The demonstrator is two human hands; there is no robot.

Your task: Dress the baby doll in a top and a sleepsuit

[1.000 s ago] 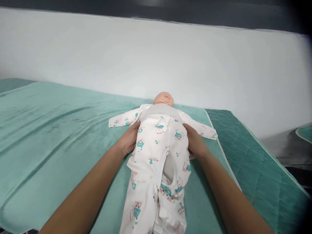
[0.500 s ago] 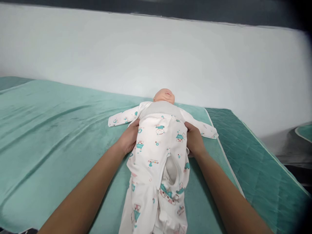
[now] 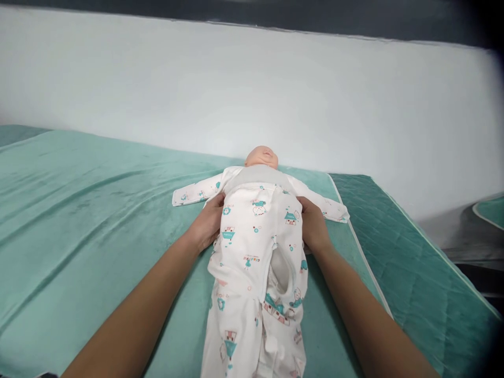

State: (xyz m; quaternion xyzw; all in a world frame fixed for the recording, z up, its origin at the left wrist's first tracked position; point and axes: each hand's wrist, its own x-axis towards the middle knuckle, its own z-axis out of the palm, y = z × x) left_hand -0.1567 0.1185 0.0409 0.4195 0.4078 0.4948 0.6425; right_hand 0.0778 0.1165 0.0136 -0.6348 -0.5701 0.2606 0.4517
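Two bare hands are on my feed, one on each side of a doll [image 3: 261, 156] that lies on its back, mid-view, its head at twelve o'clock. From the doll's waist, the left hand [image 3: 208, 223] sits at nine o'clock and the right hand [image 3: 314, 223] at three. I read both grips as closed on the side edges of the white printed trousers [image 3: 252, 231], thumbs near the waistband; the other fingers are mostly hidden, so I cannot tell whether they also press the body. The waistband lies across the chest, below a greyish panel of the top [image 3: 197, 191], whose sleeves reach out toward nine and four o'clock. The legs run to six o'clock and leave my picture; an oval opening [image 3: 281, 269] shows at the crotch. Beneath everything I see a pale green sheet [image 3: 118, 236], with a darker quilted pad [image 3: 417, 273] out at four o'clock. At twelve, past the head, stands a white wall [image 3: 252, 79].
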